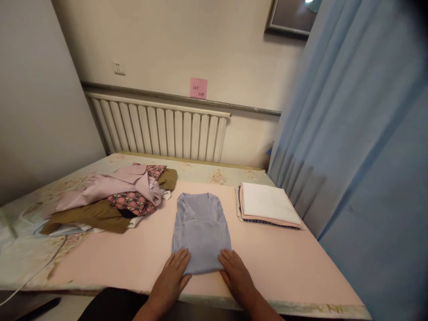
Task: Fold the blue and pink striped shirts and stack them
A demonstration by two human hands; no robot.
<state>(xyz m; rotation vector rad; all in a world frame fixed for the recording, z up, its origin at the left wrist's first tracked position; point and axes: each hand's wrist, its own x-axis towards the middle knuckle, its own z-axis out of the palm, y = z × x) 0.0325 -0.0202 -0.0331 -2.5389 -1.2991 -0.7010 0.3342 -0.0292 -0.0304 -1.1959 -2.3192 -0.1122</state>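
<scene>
A light blue ribbed garment (201, 227), folded into a narrow strip, lies on the pink sheet (133, 254) in front of me. My left hand (174, 274) rests flat at its near left corner with fingers stretched out. On the near right corner lies my right hand (236, 272), also flat, fingers touching the cloth edge. Neither hand grips anything.
A loose pile of clothes (113, 200), pink, floral and olive, lies to the left. A neat stack of folded clothes (269, 206) with a white piece on top sits to the right. A blue curtain (361, 156) hangs at the right; a radiator (157, 129) lines the back wall.
</scene>
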